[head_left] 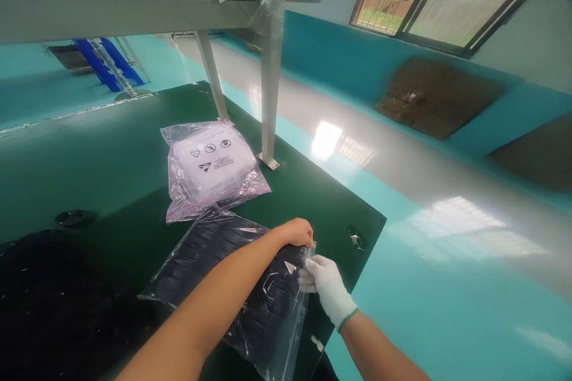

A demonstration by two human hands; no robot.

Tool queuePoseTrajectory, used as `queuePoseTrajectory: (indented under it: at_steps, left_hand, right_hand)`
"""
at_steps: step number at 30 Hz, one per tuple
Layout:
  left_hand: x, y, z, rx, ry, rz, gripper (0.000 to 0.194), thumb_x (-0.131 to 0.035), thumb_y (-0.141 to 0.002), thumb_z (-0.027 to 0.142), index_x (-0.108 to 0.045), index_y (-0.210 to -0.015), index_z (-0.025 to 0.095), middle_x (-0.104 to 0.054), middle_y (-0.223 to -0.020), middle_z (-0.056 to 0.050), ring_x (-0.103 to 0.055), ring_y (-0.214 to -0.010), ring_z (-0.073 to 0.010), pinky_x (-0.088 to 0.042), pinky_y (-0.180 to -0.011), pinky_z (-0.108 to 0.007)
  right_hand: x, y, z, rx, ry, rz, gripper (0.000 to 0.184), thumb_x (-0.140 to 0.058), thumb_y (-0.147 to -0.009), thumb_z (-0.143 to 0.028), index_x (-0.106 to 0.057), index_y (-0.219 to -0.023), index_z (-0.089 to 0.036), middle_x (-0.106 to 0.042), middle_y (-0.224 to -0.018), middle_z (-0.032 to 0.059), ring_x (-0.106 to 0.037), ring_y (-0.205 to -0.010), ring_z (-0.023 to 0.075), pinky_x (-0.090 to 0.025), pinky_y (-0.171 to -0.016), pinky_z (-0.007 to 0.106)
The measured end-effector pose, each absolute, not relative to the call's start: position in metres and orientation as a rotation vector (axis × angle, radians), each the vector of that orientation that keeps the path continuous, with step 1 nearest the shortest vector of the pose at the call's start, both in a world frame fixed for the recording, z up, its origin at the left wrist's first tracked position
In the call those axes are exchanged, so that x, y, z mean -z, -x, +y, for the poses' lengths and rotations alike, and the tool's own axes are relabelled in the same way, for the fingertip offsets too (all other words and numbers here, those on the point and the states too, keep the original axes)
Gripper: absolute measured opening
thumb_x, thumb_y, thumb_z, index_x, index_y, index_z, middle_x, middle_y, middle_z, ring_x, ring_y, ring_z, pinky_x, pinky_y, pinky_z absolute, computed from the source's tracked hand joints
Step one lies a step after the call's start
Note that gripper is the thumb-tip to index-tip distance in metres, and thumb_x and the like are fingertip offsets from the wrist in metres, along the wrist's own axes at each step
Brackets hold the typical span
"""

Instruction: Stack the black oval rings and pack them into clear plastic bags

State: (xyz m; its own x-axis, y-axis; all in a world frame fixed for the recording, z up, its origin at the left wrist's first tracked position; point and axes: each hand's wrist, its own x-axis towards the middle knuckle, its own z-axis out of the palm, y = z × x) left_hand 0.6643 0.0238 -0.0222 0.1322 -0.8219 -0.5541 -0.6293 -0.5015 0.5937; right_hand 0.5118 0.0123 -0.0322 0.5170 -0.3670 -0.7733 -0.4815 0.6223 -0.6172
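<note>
A clear plastic bag [210, 250] filled with black items lies flat near the front corner of the green table. My bare left hand [298, 232] reaches across the bag, its fingers closed on the bag's right edge near the far corner. Just nearer to me, my right hand [325, 283] in a white glove with a green cuff pinches the same edge. Its fingers are bent around the film. Behind this bag lies a pink-tinted anti-static bag [214, 166] with a white printed packet inside, the two bags touching.
A white metal shelf [134, 15] stands on the green table [111, 125], one leg [270, 71] wrapped in film at the top. Dark material [58, 309] is heaped at the left. A small scrap of plastic [356, 238] lies near the table's right corner. A flattened cardboard piece [440, 95] leans by the wall.
</note>
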Motion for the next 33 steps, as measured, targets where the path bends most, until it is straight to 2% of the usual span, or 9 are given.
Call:
queuePoseTrajectory:
  at_steps: [5, 10, 13, 24, 33]
  left_hand:
    - [0.021, -0.670, 0.027, 1.370, -2.111, -1.386, 0.018, -0.057, -0.067, 0.031, -0.067, -0.076, 0.020, -0.066, -0.071, 0.002, -0.057, -0.066, -0.0098, -0.041, -0.059, -0.018]
    - [0.021, -0.669, 0.026, 1.369, -2.101, -1.362, 0.015, -0.059, -0.063, 0.028, -0.067, -0.074, 0.021, -0.065, -0.074, 0.003, -0.056, -0.070, -0.0107, -0.041, -0.059, -0.018]
    - [0.019, -0.668, 0.024, 1.371, -2.113, -1.362, 0.014, -0.058, -0.063, 0.027, -0.067, -0.071, 0.020, -0.065, -0.073, 0.003, -0.056, -0.070, -0.0110, -0.040, -0.058, -0.018]
    - [0.020, -0.665, 0.019, 1.332, -2.238, -1.328, 0.012, -0.061, -0.061, 0.029, -0.067, -0.067, 0.021, -0.064, -0.067, 0.002, -0.054, -0.065, -0.0105, -0.039, -0.055, -0.018]
    - [0.017, -0.663, 0.018, 1.289, -2.308, -1.294, 0.012, -0.062, -0.062, 0.030, -0.068, -0.068, 0.022, -0.066, -0.073, 0.001, -0.057, -0.069, -0.0117, -0.040, -0.057, -0.018]
  right_hand:
    - [0.034, -0.510, 0.008, -0.063, 0.920, 1.068, 0.008, -0.051, -0.072, -0.019, -0.045, -0.067, -0.017, -0.051, -0.047, -0.0028, -0.050, -0.038, 0.0097, -0.046, -0.043, 0.026]
    - [0.038, -0.516, -0.004, -0.016, 0.908, 1.052, 0.012, -0.055, -0.073, -0.027, -0.051, -0.078, -0.016, -0.059, -0.060, 0.0008, -0.059, -0.050, 0.0126, -0.051, -0.055, 0.030]
    - [0.041, -0.521, -0.007, -0.007, 0.918, 1.044, 0.013, -0.056, -0.072, -0.026, -0.052, -0.077, -0.015, -0.059, -0.059, 0.0016, -0.059, -0.051, 0.0130, -0.051, -0.056, 0.030]
    - [0.036, -0.526, -0.007, 0.004, 0.968, 1.066, 0.017, -0.062, -0.067, -0.028, -0.050, -0.067, -0.015, -0.052, -0.048, -0.0024, -0.053, -0.042, 0.0106, -0.049, -0.048, 0.027]
    - [0.039, -0.523, -0.003, -0.010, 1.016, 1.089, 0.017, -0.060, -0.066, -0.027, -0.047, -0.063, -0.017, -0.049, -0.045, -0.0039, -0.048, -0.036, 0.0089, -0.044, -0.039, 0.024]
